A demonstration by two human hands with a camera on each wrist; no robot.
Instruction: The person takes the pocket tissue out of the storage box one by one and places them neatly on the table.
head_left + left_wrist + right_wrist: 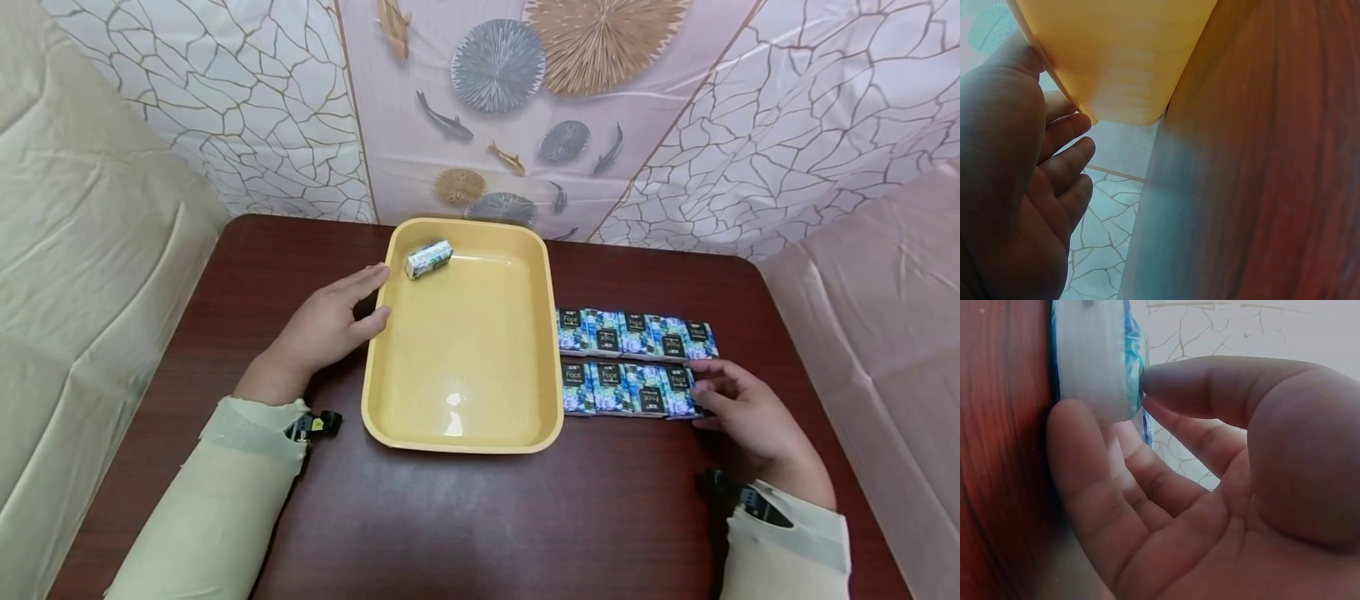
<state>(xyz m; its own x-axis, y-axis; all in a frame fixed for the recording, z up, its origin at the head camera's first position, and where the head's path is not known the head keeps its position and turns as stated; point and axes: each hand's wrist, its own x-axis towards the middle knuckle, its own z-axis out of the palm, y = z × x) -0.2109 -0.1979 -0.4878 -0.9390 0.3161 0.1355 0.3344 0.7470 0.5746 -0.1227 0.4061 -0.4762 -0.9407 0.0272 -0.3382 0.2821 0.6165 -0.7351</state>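
Note:
My left hand (322, 325) touches the left rim of a yellow plastic tray (462, 444), with fingers straight and thumb apart. In the left wrist view, the fingers (1069, 165) lie beside the tray's outer wall. Inside the tray, a tissue pack (429, 259) stands on its side in the far left corner. My right hand (753, 421) grips the right end of the near row, at a blue floral tissue pack (681, 390). The right wrist view shows the thumb on the printed face of that pack (1091, 362) and fingers curled at its end; the farther fingertips are partly hidden.
Behind the near row lies another row of several tissue packs (636, 333). Both rows reach the tray's right side. All stand on a dark red-brown wooden table (480, 525). Patterned cloth (285, 108) hangs at the back, with plain cloth at both sides.

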